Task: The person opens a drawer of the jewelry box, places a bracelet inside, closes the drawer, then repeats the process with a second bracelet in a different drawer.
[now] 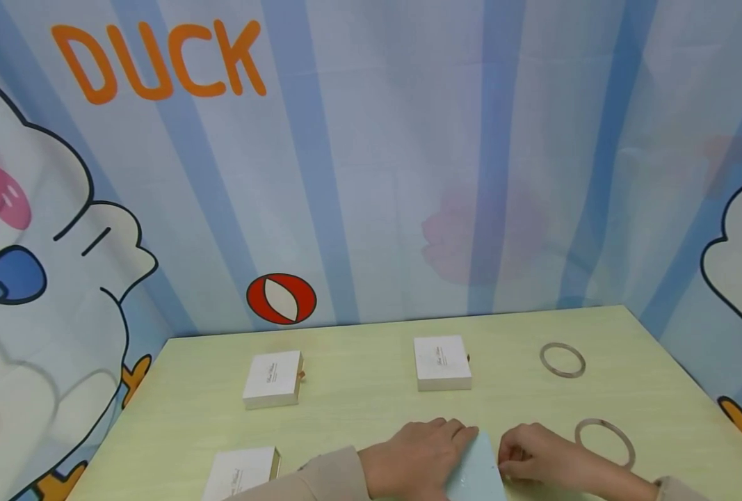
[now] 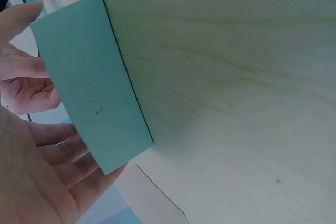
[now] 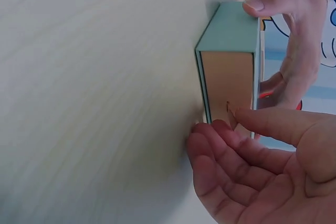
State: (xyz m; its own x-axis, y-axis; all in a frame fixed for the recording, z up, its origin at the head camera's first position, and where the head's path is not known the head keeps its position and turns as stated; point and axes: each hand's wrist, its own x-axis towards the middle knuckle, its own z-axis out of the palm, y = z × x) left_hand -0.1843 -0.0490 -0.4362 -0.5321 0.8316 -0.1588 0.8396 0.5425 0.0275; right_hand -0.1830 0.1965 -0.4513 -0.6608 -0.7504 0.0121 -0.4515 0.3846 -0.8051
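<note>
We found the blue box [image 1: 480, 467] on the table [image 1: 358, 390] between both hands, long axis running front to back, the left hand [image 1: 417, 454] spread wide and gripping it from its left, the right hand [image 1: 547, 456], curled, pinching the tab [image 3: 229, 109] on its right side.

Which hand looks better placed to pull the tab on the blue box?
Probably the right hand: its fingers are at the tab on the brown end of the blue box. The left hand grips the box itself, so it seems better suited to steadying.
</note>
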